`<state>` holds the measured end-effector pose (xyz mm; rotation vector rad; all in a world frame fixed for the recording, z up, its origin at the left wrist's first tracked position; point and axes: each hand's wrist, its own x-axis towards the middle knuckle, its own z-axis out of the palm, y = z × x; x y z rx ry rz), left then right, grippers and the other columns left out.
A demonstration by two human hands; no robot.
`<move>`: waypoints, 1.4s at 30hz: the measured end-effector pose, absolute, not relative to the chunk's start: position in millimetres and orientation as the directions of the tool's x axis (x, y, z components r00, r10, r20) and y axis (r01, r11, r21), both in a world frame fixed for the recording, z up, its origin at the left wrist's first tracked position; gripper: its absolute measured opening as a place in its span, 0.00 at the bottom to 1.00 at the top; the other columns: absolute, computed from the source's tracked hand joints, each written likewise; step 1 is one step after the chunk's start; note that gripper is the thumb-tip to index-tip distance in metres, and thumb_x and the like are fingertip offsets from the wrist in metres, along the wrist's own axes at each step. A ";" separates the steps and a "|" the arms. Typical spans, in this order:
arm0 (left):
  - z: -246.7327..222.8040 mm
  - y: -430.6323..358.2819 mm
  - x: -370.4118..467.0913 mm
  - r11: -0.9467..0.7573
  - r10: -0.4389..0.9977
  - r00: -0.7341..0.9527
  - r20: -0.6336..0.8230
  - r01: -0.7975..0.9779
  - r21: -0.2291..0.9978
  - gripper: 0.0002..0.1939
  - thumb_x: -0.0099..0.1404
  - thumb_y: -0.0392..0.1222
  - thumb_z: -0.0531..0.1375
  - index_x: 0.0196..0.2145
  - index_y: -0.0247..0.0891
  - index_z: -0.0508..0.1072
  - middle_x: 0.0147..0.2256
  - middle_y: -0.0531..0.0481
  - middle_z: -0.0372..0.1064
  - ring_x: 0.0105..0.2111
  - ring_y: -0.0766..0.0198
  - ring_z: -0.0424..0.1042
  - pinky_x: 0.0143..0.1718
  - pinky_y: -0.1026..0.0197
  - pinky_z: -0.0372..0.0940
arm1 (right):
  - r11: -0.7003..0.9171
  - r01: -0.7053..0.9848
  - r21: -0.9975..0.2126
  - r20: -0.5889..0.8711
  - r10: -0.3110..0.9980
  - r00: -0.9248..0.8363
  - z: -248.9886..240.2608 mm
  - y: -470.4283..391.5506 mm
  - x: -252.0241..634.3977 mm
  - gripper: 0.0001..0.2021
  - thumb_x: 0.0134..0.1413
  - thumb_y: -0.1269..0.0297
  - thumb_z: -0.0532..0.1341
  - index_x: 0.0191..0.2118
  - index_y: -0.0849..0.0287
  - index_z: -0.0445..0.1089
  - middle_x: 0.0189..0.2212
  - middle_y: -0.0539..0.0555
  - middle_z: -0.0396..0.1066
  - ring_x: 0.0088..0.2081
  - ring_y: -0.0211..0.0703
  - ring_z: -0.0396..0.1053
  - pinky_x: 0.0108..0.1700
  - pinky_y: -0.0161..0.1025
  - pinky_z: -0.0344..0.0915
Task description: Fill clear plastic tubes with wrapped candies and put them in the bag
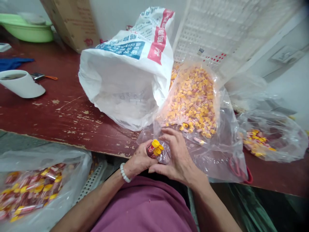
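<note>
My left hand, with a pale bead bracelet at its wrist, is wrapped round a few small red tubes with yellow caps. To the right of them my right hand is held with its fingers curved and apart, nothing visible between them. Beyond my right hand lies a clear plastic bag full of small yellow-capped pieces. A large white printed bag lies with its mouth toward me, and its inside looks pale and bare.
At the lower left is a plastic-lined crate of yellow-capped tubes. A smaller clear bag sits at the right. A white cup, green basin, cardboard box and white basket stand on the red table.
</note>
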<state>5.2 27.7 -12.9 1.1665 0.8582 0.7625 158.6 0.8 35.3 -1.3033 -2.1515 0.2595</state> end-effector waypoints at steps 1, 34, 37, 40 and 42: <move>-12.0 26.9 5.3 0.248 0.856 0.481 -0.190 -0.058 0.967 0.22 0.42 0.27 0.63 0.39 0.32 0.67 0.32 0.51 0.66 0.31 0.67 0.62 0.32 0.66 0.61 | 0.491 0.767 -0.412 0.371 0.860 -0.351 31.9 -0.3 156.9 0.34 0.35 0.50 0.68 0.49 0.59 0.59 0.56 0.62 0.55 0.55 0.56 0.53 0.54 0.54 0.54; -20.9 25.4 0.2 0.475 0.789 0.544 -0.286 -0.246 0.845 0.11 0.41 0.27 0.57 0.27 0.32 0.67 0.23 0.54 0.62 0.23 0.69 0.61 0.24 0.67 0.58 | 0.518 0.699 -0.493 0.394 0.850 -0.351 -19.9 -0.4 134.1 0.47 0.35 0.56 0.68 0.61 0.63 0.47 0.58 0.65 0.55 0.58 0.54 0.56 0.56 0.51 0.58; -18.0 20.3 -5.9 0.536 0.784 0.546 -0.296 -0.354 0.766 0.10 0.40 0.29 0.59 0.26 0.32 0.68 0.24 0.52 0.65 0.23 0.68 0.64 0.26 0.65 0.62 | 0.549 0.672 -0.496 0.415 0.830 -0.372 -25.4 -3.5 138.0 0.45 0.41 0.56 0.67 0.62 0.62 0.45 0.55 0.65 0.59 0.55 0.53 0.59 0.53 0.50 0.62; -22.4 14.3 -8.8 0.548 0.809 0.483 -0.333 -0.418 0.725 0.10 0.36 0.28 0.62 0.21 0.31 0.67 0.22 0.53 0.63 0.22 0.70 0.62 0.23 0.68 0.59 | 0.619 0.681 -0.390 0.486 0.767 -0.419 -32.6 -2.4 136.4 0.33 0.45 0.59 0.64 0.58 0.57 0.54 0.46 0.61 0.67 0.47 0.53 0.66 0.45 0.50 0.67; -29.7 12.3 -14.1 0.597 0.790 0.471 -0.391 -0.450 0.664 0.12 0.33 0.28 0.64 0.20 0.32 0.67 0.22 0.53 0.64 0.22 0.70 0.62 0.23 0.67 0.59 | 0.652 0.672 -0.350 0.508 0.735 -0.449 -38.9 3.4 128.5 0.31 0.43 0.59 0.64 0.55 0.55 0.57 0.42 0.61 0.69 0.42 0.55 0.68 0.40 0.51 0.69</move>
